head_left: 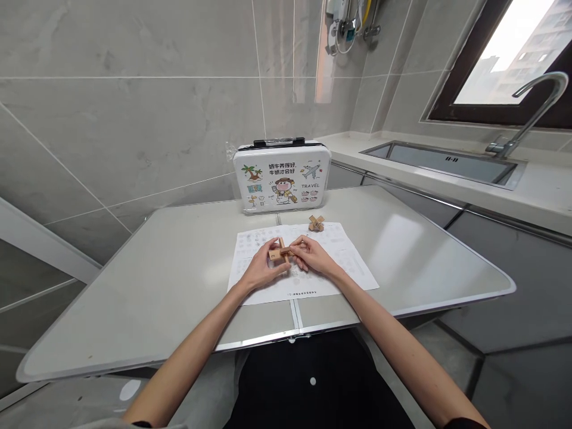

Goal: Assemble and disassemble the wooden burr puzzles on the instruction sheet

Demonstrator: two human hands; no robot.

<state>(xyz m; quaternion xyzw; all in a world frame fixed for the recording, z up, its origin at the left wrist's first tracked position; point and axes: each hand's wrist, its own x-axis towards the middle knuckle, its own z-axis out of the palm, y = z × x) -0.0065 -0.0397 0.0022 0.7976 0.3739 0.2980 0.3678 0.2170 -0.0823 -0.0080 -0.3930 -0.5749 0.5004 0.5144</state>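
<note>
Above a printed paper sheet (353, 268), both hands meet at a few small wooden puzzle pieces (276, 254) crossed over each other. My left hand (263, 266) is closed around them, thumb on the near side and fingers on the far side. One piece carries a dark number that looks like a 2. My right hand (311, 255) pinches the same cluster from the right with thumb and index finger. Exactly how the pieces fit together is partly hidden by the fingers. A star-shaped wooden puzzle (316, 223) stands at the sheet's far right edge, apart from both hands.
A white case (282, 179) with cartoon prints and a black handle stands at the back of the folding table (179, 268). Grey tiled wall rises behind. To the right are a counter with a sink (440, 164) and a faucet (536, 113).
</note>
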